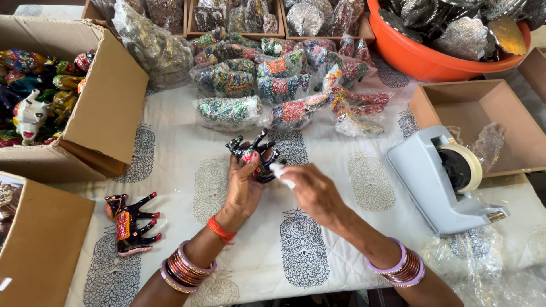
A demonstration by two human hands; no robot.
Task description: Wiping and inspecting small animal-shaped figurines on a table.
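My left hand [243, 185] grips a small black painted animal figurine [254, 154] with its legs pointing up and away. My right hand [313, 190] pinches a small white piece [281, 173] against the figurine's side; what the piece is cannot be told. A second black and red animal figurine [132, 223] lies on its side on the printed tablecloth [296, 250], left of my left forearm.
A grey tape dispenser [441, 179] stands right of my hands. Several plastic-wrapped figurines [278, 79] are piled behind them. Open cardboard boxes [108, 108] with painted figures sit at left, a shallow box [472, 113] at right, an orange tub [426, 59] at back right.
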